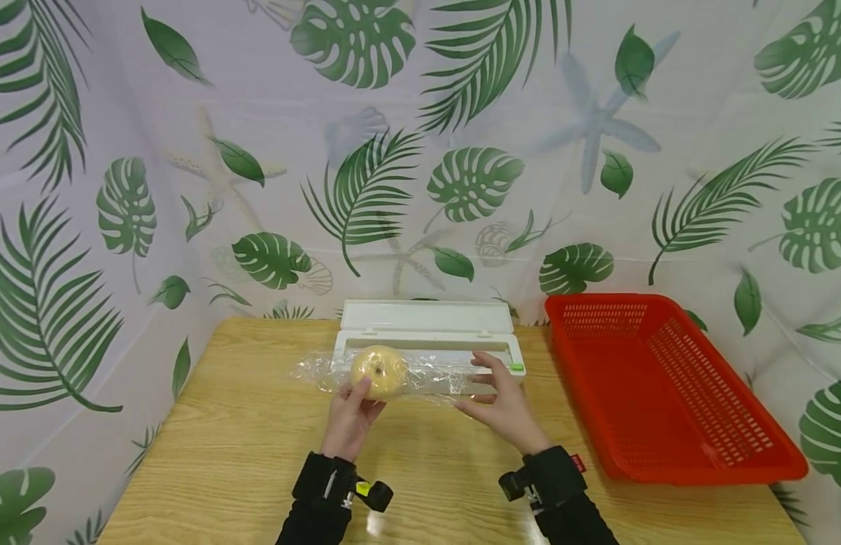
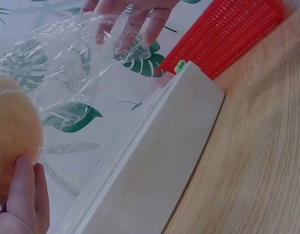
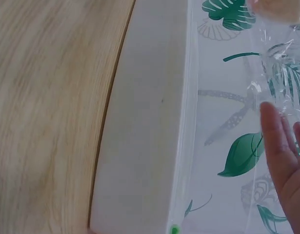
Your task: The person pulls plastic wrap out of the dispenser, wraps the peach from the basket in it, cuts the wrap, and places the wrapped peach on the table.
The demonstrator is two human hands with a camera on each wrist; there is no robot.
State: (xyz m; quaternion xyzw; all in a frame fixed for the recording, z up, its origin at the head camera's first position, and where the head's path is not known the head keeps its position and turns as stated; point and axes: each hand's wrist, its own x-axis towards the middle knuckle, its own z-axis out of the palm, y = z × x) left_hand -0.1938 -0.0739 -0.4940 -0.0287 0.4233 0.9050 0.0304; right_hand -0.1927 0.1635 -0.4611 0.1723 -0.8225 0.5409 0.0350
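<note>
My left hand [image 1: 348, 420] holds a round yellow fruit [image 1: 382, 367] with a small dark spot at its middle, thumb on the near side. Clear plastic wrap [image 1: 434, 372] covers the fruit and stretches out loosely to both sides. Toward its right end, my right hand [image 1: 505, 401] has its fingers spread and fairly straight, with the wrap overlapping the fingertips. In the left wrist view, the fruit [image 2: 15, 131] hangs above the table beside crinkled film [image 2: 67, 63]. Behind both hands lies a long white wrap dispenser [image 1: 427, 316], its lid raised.
A red plastic basket [image 1: 597, 401] with perforated sides stands at the right of the wooden table [image 1: 256, 439]. The dispenser carries a green slider [image 1: 517, 367] at its right end. A leaf-patterned cloth [image 1: 475, 98] hangs behind the table and along its left side.
</note>
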